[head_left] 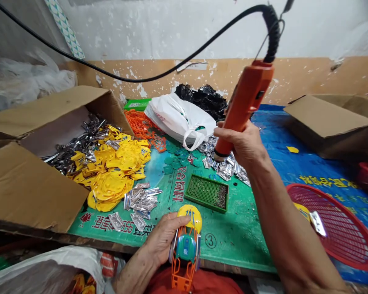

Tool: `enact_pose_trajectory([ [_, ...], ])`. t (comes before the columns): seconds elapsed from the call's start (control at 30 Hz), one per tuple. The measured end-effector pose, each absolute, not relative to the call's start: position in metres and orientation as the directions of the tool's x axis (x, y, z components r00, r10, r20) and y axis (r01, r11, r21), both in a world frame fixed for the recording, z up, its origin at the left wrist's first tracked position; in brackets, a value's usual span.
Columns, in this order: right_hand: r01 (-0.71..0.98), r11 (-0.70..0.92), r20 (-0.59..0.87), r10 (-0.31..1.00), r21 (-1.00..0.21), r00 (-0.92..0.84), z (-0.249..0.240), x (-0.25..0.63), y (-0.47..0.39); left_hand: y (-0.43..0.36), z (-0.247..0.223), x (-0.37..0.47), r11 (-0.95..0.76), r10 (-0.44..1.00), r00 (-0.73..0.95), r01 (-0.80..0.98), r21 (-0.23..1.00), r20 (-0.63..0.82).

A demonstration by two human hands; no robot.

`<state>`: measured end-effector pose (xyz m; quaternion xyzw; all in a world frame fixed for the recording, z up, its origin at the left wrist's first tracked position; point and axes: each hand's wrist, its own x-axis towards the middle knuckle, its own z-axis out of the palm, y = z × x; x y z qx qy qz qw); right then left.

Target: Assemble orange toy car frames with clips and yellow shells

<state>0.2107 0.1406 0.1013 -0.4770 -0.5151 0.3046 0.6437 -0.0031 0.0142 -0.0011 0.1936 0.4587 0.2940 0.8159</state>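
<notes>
My left hand (pixel 163 240) grips a toy vehicle body (pixel 185 250) at the table's front edge, thumb pressed on its yellow end. The body has an orange lattice frame, a teal centre piece and silvery sides. Raised above the table, my right hand (pixel 248 145) is wrapped round an orange electric screwdriver (pixel 244 100), tilted, with a black cable at its top. The bit cannot be made out. Between the hands sits a shallow green tray (pixel 199 188) with small screws gathered at its right side. Silver plates (pixel 143 201) lie left of the tray, teal pieces (pixel 176 159) behind it.
Yellow parts (pixel 110 192) spill from a cardboard box (pixel 33 196) at left. Orange frames (pixel 139 122), a white plastic bag (pixel 178 116) and black parts (pixel 200 98) lie at the back. A red basket (pixel 349 228) and another box (pixel 334 122) stand right.
</notes>
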Motion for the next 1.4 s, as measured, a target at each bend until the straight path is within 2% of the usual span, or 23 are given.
enact_pose_trajectory([
  [0.37,0.021,0.127,0.127,0.931,-0.992,0.342,0.045,0.156,0.084,0.02,-0.003,-0.007,0.769,0.636,0.408,-0.254,0.587,-0.656],
  [0.77,-0.018,0.136,0.121,0.927,-0.991,0.355,0.033,0.151,0.077,0.018,-0.008,-0.007,0.744,0.653,0.425,-0.203,0.637,-0.627],
  [0.93,-0.011,0.146,0.132,0.923,-0.989,0.362,0.032,0.15,0.078,0.018,-0.005,-0.005,0.747,0.657,0.402,-0.233,0.622,-0.638],
  [1.1,0.018,0.157,0.152,0.916,-0.987,0.37,0.032,0.149,0.077,0.019,-0.005,-0.003,0.776,0.625,0.414,-0.239,0.584,-0.662],
  [1.4,0.082,0.16,0.18,0.911,-0.984,0.371,0.036,0.146,0.073,0.017,-0.005,-0.002,0.752,0.654,0.42,-0.273,0.599,-0.629],
])
